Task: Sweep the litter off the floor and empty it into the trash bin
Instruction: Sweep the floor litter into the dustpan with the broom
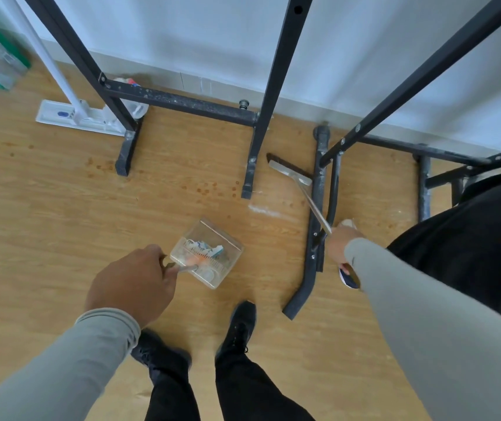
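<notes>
Gray sleeves (60, 369) reach out from the person. Left hand (130, 287) curls its fingers tight round the handle of a clear dustpan (208, 256). Crumpled litter (205, 247) lies inside the dustpan, above the wood floor (60, 208). Right hand (341, 244) grips the thin handle of a broom (291, 174). Its dark bristles rest on the floor beside black table legs (253, 147). Two black shoes (240, 326) stand below. A white flat mop (76, 117) lies near the wall.

Litter (205, 249) in dustpan (209, 256) — broom (291, 171) rightward
</notes>
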`<act>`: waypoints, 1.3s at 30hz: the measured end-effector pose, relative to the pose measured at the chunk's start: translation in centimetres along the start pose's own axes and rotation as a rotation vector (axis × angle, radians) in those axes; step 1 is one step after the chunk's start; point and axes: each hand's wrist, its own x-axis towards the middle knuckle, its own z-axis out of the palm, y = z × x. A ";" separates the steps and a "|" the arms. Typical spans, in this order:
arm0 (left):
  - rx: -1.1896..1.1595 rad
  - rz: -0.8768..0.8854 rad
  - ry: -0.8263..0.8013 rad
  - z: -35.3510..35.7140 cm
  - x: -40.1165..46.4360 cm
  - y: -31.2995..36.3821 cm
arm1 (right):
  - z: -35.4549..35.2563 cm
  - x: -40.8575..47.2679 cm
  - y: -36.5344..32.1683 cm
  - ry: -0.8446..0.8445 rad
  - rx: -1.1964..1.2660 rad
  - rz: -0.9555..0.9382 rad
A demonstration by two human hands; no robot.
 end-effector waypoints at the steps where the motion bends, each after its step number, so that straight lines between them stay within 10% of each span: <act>1: -0.002 0.001 0.000 -0.1 0.1 0.0 | 1.7 -0.6 0.5 0.015 0.047 -0.002; 16: -0.017 0.015 -0.018 -0.7 0.2 0.4 | 7.6 -13.5 10.1 -0.135 0.619 0.047; 25: -0.008 0.013 -0.033 -0.7 0.4 0.3 | 7.3 -10.7 -2.1 -0.265 0.073 -0.102; 33: 0.002 0.003 -0.023 -0.7 0.7 0.9 | 9.6 -14.9 -4.1 -0.610 1.122 0.200; 39: -0.015 0.010 -0.042 -0.6 0.5 0.8 | 6.8 -17.1 2.0 -0.356 0.877 0.046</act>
